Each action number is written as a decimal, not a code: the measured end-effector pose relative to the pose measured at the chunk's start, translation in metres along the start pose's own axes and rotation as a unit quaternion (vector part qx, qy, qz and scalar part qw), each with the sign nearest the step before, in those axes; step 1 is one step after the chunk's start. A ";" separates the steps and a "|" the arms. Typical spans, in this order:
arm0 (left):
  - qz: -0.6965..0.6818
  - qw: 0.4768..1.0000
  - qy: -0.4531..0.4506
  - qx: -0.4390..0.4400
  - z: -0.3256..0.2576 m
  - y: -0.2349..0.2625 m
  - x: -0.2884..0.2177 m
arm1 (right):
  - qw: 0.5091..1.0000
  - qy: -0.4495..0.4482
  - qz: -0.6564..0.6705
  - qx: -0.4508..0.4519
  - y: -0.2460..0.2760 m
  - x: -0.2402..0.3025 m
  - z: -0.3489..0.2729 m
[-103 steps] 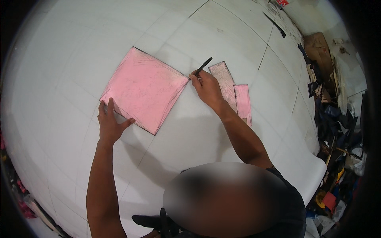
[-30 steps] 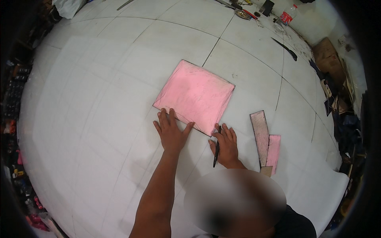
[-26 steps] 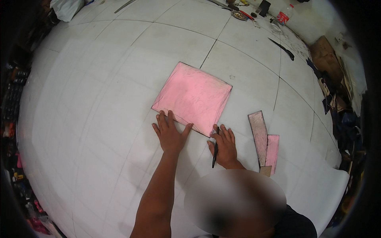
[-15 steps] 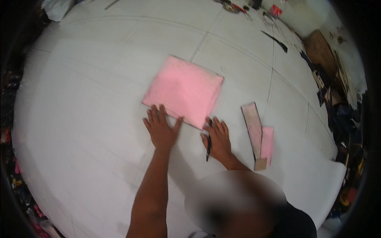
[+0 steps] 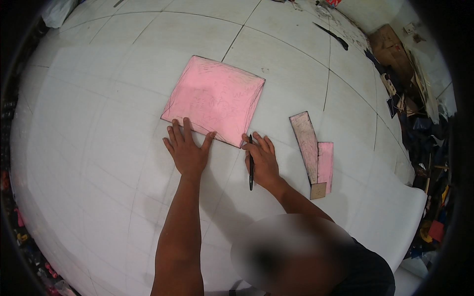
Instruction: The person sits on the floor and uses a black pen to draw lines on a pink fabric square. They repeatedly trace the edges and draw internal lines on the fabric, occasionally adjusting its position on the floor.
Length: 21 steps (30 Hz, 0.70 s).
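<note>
A pink, nearly square panel (image 5: 215, 96) with dark edges and faint scribbled lines lies flat on a large white sheet (image 5: 98, 197). My left hand (image 5: 187, 150) is spread, its fingertips resting on the panel's near edge toward the left corner. At the near right corner, my right hand (image 5: 261, 160) has its fingers bent around a slim black pen (image 5: 251, 167). Some of those fingers touch or nearly touch the panel's corner.
To the right lie a long greyish-pink strip (image 5: 305, 143), a shorter pink strip (image 5: 325, 165) and a small brown square (image 5: 318, 190) overlapping them. Black scissors (image 5: 335, 37) rest on the tiles farther off. A cardboard box (image 5: 392, 52) and clutter line the right side.
The whole scene sits slightly higher and further left in view. Both hands remain at the panel's near edge; the pen, blurred before, now shows clearly in the right hand.
</note>
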<state>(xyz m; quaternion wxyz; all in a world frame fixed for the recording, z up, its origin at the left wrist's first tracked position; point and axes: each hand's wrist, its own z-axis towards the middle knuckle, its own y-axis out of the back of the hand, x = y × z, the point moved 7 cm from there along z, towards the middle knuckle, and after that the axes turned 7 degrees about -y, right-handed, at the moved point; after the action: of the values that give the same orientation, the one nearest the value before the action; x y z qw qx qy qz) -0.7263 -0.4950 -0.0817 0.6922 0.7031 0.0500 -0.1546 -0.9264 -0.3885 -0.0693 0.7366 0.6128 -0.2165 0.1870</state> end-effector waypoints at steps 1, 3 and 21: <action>-0.002 1.000 0.001 0.000 0.000 0.000 0.000 | 1.000 -0.001 -0.002 0.000 0.000 0.000 0.000; -0.007 1.000 -0.002 -0.003 0.001 0.001 0.000 | 1.000 0.000 -0.001 0.006 -0.002 -0.001 0.000; -0.058 0.998 -0.015 -0.004 0.003 0.002 0.001 | 1.000 0.017 -0.006 0.003 0.003 0.000 -0.004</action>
<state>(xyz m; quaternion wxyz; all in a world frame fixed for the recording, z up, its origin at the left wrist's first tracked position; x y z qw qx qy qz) -0.7256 -0.4980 -0.0798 0.6856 0.6939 0.0804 -0.2048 -0.9280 -0.3839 -0.0677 0.7393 0.6133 -0.1998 0.1933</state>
